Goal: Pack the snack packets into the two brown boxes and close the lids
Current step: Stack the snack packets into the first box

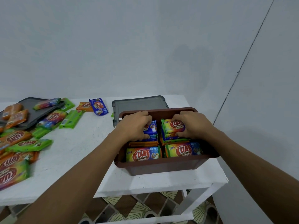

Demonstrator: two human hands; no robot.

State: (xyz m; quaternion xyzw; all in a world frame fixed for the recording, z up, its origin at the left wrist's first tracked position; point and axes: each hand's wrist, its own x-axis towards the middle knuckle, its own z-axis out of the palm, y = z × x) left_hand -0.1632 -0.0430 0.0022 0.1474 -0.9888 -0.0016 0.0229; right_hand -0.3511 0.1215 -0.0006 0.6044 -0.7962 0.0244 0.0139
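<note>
Brown box (161,167) at the right end of the counter (84,126), close to its front edge, lid off. Inside, four stacks of snack packets (144,154): two against the near wall, face up and untouched; two against the far wall, in hand. Left hand (135,125) curled over the blue stack (152,128), gripping it; right hand (192,125) likewise clamped round the rainbow stack (174,126). Judged as the settling step: squaring the back stacks to keep them below the rim. Grey lid (139,102) flat on the counter just behind the box. Loose packets (24,143) scattered over the counter's left half, some on a second grey lid (35,113) near the far left corner. No second brown box in sight. Next, probably: release both stacks, reach back for the lid, seat it squarely, press down, with nothing left proud of the rim.
</note>
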